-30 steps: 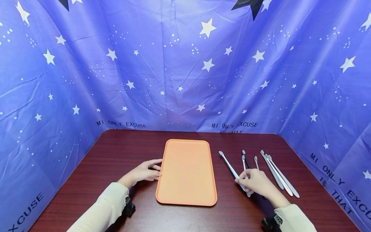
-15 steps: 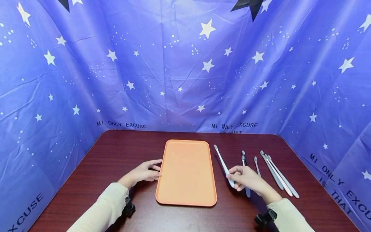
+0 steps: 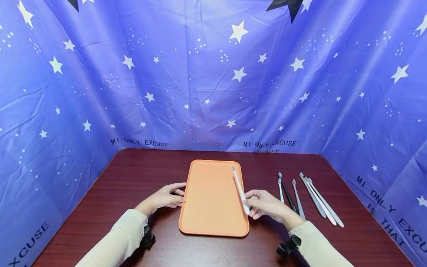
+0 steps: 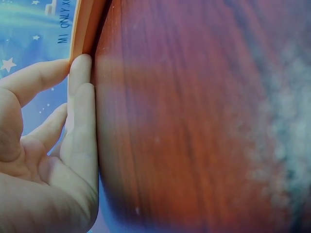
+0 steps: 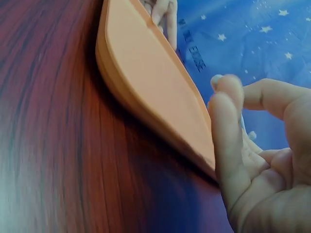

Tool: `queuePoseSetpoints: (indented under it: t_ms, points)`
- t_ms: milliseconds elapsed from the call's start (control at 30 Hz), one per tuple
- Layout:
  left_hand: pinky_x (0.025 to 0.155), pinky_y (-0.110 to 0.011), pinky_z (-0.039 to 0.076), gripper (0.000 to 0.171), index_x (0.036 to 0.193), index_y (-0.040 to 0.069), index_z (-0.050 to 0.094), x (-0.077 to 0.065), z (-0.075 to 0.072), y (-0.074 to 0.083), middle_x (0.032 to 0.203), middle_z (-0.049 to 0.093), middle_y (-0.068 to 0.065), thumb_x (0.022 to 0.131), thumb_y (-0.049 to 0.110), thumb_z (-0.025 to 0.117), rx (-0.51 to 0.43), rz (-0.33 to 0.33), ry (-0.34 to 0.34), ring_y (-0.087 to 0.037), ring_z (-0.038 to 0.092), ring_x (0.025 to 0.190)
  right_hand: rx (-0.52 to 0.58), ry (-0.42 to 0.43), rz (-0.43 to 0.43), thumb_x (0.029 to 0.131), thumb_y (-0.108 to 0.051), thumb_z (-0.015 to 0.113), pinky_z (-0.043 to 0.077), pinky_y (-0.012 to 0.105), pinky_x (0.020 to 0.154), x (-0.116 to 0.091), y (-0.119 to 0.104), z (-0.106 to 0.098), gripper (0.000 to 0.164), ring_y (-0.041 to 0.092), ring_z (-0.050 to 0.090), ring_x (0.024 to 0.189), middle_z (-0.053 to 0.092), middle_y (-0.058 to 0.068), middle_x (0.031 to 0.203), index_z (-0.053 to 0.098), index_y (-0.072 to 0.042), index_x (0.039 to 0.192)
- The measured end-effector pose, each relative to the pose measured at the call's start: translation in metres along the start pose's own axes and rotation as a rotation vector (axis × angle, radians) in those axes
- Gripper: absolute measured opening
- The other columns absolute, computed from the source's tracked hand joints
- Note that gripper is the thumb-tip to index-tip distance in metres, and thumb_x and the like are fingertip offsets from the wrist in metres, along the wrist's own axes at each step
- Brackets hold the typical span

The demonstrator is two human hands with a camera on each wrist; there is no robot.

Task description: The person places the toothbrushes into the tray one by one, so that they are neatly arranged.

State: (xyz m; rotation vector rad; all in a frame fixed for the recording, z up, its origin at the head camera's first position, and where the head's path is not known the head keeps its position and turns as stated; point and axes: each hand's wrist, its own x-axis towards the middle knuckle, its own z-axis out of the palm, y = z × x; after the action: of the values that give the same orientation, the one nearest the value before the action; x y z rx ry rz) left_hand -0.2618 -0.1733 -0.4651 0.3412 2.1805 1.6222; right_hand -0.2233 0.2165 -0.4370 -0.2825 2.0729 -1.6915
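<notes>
My left hand (image 3: pixel 165 196) touches the left rim of an orange tray (image 3: pixel 210 200) with its fingertips. In the left wrist view its outstretched fingers (image 4: pixel 80 121) meet the tray's edge (image 4: pixel 87 29). My right hand (image 3: pixel 267 205) pinches a white toothbrush (image 3: pixel 238 185) near its handle end, with the bristle head pointing away from me. The brush slants over the tray's right rim. In the right wrist view, thumb and fingers come together beside the tray (image 5: pixel 155 82), and the brush is mostly hidden behind them.
On the dark red wooden table (image 3: pixel 160 167), right of the tray, lie a white toothbrush (image 3: pixel 281 191), a black one (image 3: pixel 290 198) and a grey one (image 3: pixel 299 202). Several more toothbrushes (image 3: pixel 321 204) lie farther right. A blue starry curtain (image 3: pixel 213 74) surrounds the table.
My right hand has carried the white toothbrush leftward from beside the other brushes to over the tray's right edge. My left hand has stayed at the tray.
</notes>
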Motion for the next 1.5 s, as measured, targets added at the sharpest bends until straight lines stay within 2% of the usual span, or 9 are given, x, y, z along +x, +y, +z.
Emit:
queuePoseSetpoints:
  t_ms: [367, 567, 800, 1100, 1333, 1500]
  points:
    - [0.08, -0.042, 0.056, 0.073, 0.152, 0.0, 0.037, 0.0, 0.001, 0.0, 0.115, 0.063, -0.013, 0.089, 0.011, 0.072, 0.002, -0.013, 0.011, -0.025, 0.071, 0.089, 0.035, -0.027, -0.014, 0.093, -0.016, 0.068, 0.055, 0.025, 0.059, 0.025, -0.012, 0.036, 0.045, 0.013, 0.067, 0.067, 0.067, 0.007, 0.077, 0.052, 0.013, 0.123]
    - [0.079, -0.041, 0.056, 0.073, 0.152, -0.001, 0.036, 0.0, 0.0, 0.0, 0.115, 0.064, -0.013, 0.089, 0.01, 0.072, -0.003, -0.004, 0.002, -0.025, 0.071, 0.089, 0.055, -0.057, -0.006, 0.094, -0.013, 0.068, 0.056, 0.024, 0.059, 0.038, -0.016, 0.052, 0.037, 0.012, 0.066, 0.064, 0.067, 0.007, 0.076, 0.054, 0.011, 0.119]
    - [0.078, -0.04, 0.056, 0.073, 0.152, -0.001, 0.036, 0.001, 0.0, -0.001, 0.114, 0.063, -0.013, 0.088, 0.009, 0.072, -0.014, -0.002, 0.002, -0.024, 0.071, 0.088, 0.068, -0.09, -0.002, 0.094, -0.013, 0.066, 0.056, 0.025, 0.06, 0.053, -0.021, 0.068, 0.035, 0.011, 0.066, 0.062, 0.067, 0.008, 0.075, 0.053, 0.009, 0.118]
    - [0.079, -0.042, 0.056, 0.073, 0.152, -0.001, 0.037, 0.0, 0.001, 0.002, 0.115, 0.063, -0.013, 0.089, 0.01, 0.072, -0.003, -0.017, 0.003, -0.025, 0.071, 0.088, 0.106, -0.082, 0.019, 0.093, -0.013, 0.069, 0.058, 0.028, 0.061, 0.071, -0.018, 0.086, 0.033, 0.014, 0.068, 0.063, 0.068, 0.012, 0.075, 0.053, 0.007, 0.114]
    - [0.079, -0.042, 0.056, 0.073, 0.151, -0.002, 0.037, 0.0, 0.001, 0.002, 0.114, 0.063, -0.014, 0.088, 0.009, 0.072, -0.012, -0.025, 0.007, -0.026, 0.071, 0.089, 0.061, -0.095, 0.034, 0.095, -0.01, 0.066, 0.058, 0.03, 0.062, 0.082, -0.023, 0.107, 0.021, 0.013, 0.067, 0.062, 0.07, 0.014, 0.075, 0.058, 0.005, 0.107]
    - [0.079, -0.042, 0.056, 0.073, 0.152, -0.002, 0.036, 0.001, 0.0, 0.001, 0.115, 0.062, -0.015, 0.089, 0.009, 0.071, -0.012, -0.023, 0.002, -0.026, 0.071, 0.09, 0.042, -0.073, 0.027, 0.095, -0.008, 0.066, 0.058, 0.031, 0.063, 0.09, -0.027, 0.12, 0.016, 0.014, 0.068, 0.062, 0.071, 0.017, 0.076, 0.061, 0.005, 0.104]
